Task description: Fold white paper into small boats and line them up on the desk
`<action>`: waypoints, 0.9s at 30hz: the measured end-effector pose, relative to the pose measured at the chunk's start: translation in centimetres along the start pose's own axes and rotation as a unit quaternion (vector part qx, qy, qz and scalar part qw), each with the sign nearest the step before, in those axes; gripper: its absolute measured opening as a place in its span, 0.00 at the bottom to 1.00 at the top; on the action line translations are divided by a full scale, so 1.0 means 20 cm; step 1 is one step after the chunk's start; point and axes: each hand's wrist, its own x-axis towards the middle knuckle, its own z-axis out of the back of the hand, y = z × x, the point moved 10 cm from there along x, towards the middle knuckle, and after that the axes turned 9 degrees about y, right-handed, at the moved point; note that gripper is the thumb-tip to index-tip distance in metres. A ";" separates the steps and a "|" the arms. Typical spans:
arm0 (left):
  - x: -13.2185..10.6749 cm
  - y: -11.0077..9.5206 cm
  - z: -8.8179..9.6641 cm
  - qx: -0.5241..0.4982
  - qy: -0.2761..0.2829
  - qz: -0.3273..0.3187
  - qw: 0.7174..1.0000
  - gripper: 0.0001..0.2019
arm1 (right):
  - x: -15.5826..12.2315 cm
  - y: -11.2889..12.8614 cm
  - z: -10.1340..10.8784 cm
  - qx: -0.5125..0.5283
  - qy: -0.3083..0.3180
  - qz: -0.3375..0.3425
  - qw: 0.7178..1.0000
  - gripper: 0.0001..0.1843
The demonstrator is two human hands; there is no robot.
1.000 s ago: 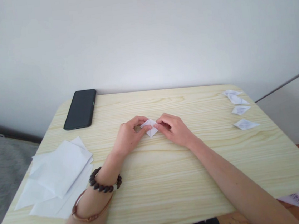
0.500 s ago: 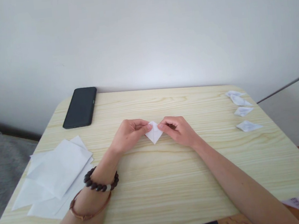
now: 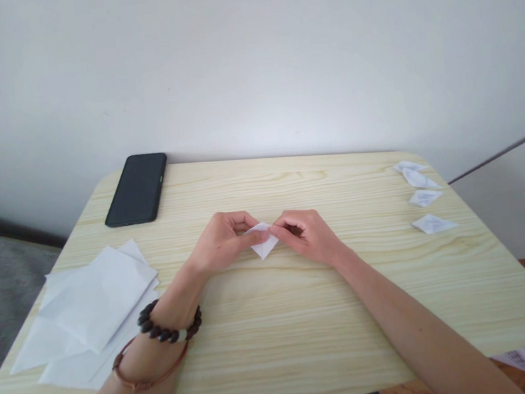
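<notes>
A small folded piece of white paper (image 3: 262, 250), diamond-shaped with its point toward me, is held between both hands above the middle of the table. My left hand (image 3: 226, 240) pinches it from the left, with the thumb lying across its front. From the right, my right hand (image 3: 307, 235) grips its upper right edge between thumb and forefinger. Part of the paper is hidden behind the fingers. A dark beaded bracelet (image 3: 164, 332) and a brown cord bracelet (image 3: 139, 384) circle my left wrist.
White paper sheets (image 3: 95, 299) lie loosely piled at the table's left. Behind them is a black phone or tablet (image 3: 136, 189). Several folded paper pieces (image 3: 434, 223) line the right side of the light wooden table (image 3: 277, 328). A pale wall (image 3: 247, 66) borders the back.
The folded paper has shifted slightly left and toward me. My left thumb now reaches across its front, and my right fingers have moved to its upper edge.
</notes>
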 end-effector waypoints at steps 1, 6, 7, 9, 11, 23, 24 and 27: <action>0.00 0.00 0.00 0.000 -0.006 0.000 1.000 0.17 | 0.00 0.00 0.01 0.002 -0.006 0.000 1.000 0.17; 0.00 -0.03 0.01 0.045 -0.019 -0.036 0.998 0.17 | -0.01 -0.06 0.05 0.052 -0.041 -0.040 0.997 0.15; 0.00 -0.05 0.01 0.063 -0.021 -0.049 0.997 0.17 | -0.02 -0.08 0.04 0.069 -0.041 -0.049 0.996 0.15; -0.01 -0.08 0.03 0.113 -0.041 -0.076 0.990 0.17 | -0.02 -0.10 0.04 0.105 -0.041 -0.064 0.992 0.15; -0.02 -0.11 0.05 0.155 -0.056 -0.090 0.982 0.17 | -0.02 -0.13 0.03 0.142 -0.042 -0.076 0.986 0.14; -0.03 -0.08 0.06 0.100 -0.042 -0.080 0.991 0.20 | -0.04 -0.09 0.06 0.167 -0.065 -0.024 0.983 0.10; -0.02 -0.07 0.07 0.104 -0.046 -0.077 0.991 0.20 | -0.03 -0.08 0.06 0.152 -0.059 -0.020 0.986 0.09; -0.02 -0.04 0.09 0.139 -0.075 -0.060 0.986 0.26 | -0.03 -0.12 0.06 0.133 -0.059 -0.046 0.988 0.11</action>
